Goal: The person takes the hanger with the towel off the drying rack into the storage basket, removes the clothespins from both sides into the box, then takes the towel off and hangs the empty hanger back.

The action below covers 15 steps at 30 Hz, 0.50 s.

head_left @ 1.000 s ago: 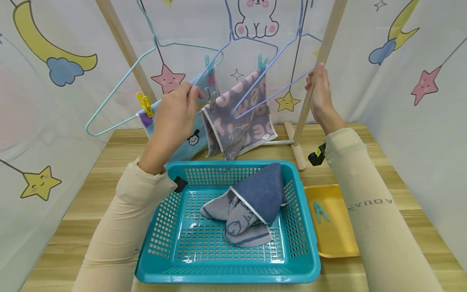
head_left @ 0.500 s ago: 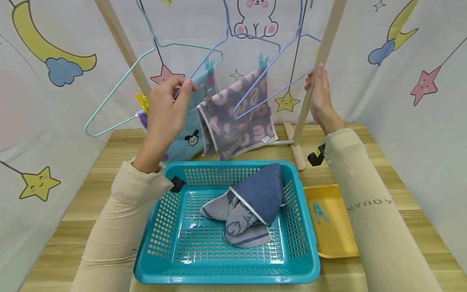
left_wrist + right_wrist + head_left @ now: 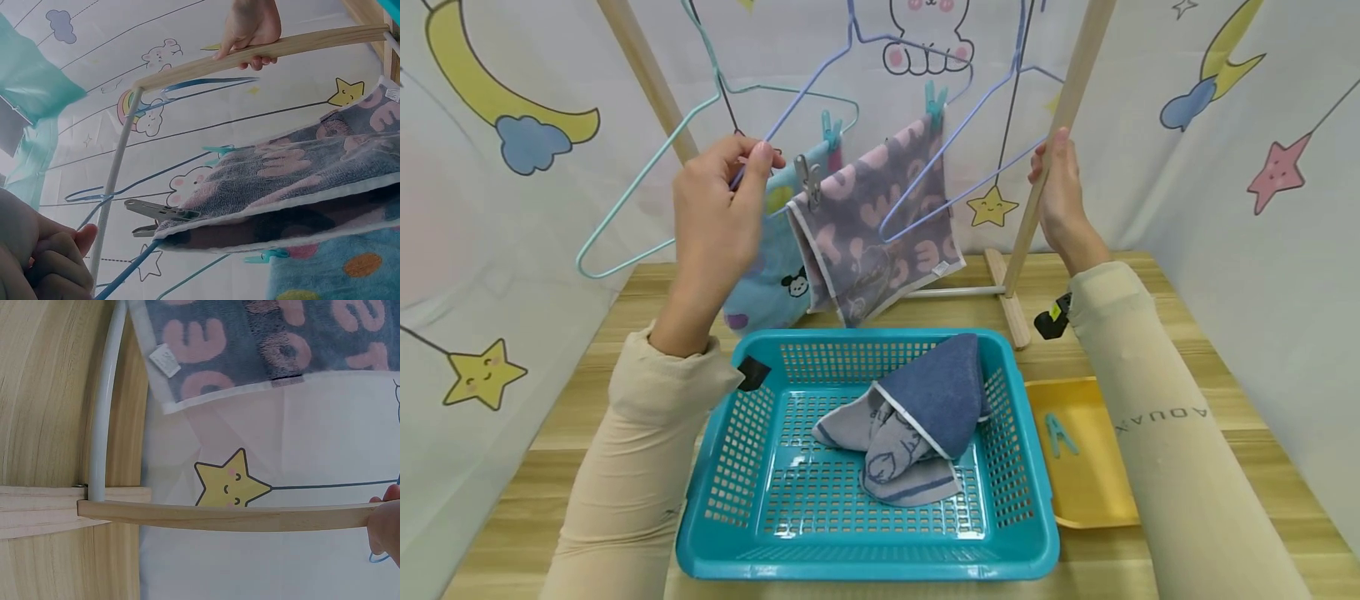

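Observation:
My left hand grips the left arm of a periwinkle hanger. From that hanger hangs a grey towel with pink letters. A grey clothespin pinches its left corner, a teal clothespin its right. My right hand holds the wooden post of the rack, thumb on the near side; the left wrist view shows fingers wrapped past it. Behind the grey towel, a light-blue towel hangs from a mint hanger, partly hidden by my left hand.
A bare periwinkle hanger hangs nearest the right post. In front stands a teal basket with a crumpled blue-grey towel inside. At its right, a yellow tray holds a teal clothespin, partly under my right forearm.
My left hand has moved left and slightly up, drawing the hanger and grey towel with it. It now covers the yellow clothespin on the mint hanger. My right hand has stayed on the post.

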Available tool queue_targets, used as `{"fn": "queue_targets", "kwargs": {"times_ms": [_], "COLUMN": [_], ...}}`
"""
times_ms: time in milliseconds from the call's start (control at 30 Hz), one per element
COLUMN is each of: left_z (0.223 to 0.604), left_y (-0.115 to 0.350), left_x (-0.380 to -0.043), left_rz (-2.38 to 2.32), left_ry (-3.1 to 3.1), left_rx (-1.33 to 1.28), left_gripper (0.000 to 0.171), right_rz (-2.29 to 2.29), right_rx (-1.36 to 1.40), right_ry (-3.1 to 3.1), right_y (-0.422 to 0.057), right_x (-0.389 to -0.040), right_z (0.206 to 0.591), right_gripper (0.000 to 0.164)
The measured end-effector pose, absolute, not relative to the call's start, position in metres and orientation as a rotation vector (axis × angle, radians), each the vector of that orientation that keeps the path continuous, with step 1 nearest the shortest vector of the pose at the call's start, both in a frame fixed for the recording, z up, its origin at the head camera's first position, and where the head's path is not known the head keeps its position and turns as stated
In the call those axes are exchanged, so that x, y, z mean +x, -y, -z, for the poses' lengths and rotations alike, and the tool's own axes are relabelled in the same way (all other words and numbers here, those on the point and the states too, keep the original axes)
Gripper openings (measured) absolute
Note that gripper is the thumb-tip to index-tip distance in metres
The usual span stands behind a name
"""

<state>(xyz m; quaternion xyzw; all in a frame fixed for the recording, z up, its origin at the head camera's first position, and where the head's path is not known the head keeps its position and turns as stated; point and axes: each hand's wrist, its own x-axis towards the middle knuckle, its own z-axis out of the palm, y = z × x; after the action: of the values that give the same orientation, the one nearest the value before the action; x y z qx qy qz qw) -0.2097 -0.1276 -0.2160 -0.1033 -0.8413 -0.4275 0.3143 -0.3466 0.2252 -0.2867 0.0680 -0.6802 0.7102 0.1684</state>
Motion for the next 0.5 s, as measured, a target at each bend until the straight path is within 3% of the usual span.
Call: {"fn": "queue_targets", "kwargs": {"times_ms": [500], "left_z": [0.197], "left_y": [0.147], "left_x": [-0.18], "left_rz": [1.074], "left_ry": [2.134], "left_rx": [-0.188], "left_gripper": [0.032], "right_rz": [-2.05], "right_rx": [0.159], "right_ry": [1.938], "right_y": [-0.225], "right_x": [-0.346], "right_z": [0.284], "right_gripper": [0.035]}}
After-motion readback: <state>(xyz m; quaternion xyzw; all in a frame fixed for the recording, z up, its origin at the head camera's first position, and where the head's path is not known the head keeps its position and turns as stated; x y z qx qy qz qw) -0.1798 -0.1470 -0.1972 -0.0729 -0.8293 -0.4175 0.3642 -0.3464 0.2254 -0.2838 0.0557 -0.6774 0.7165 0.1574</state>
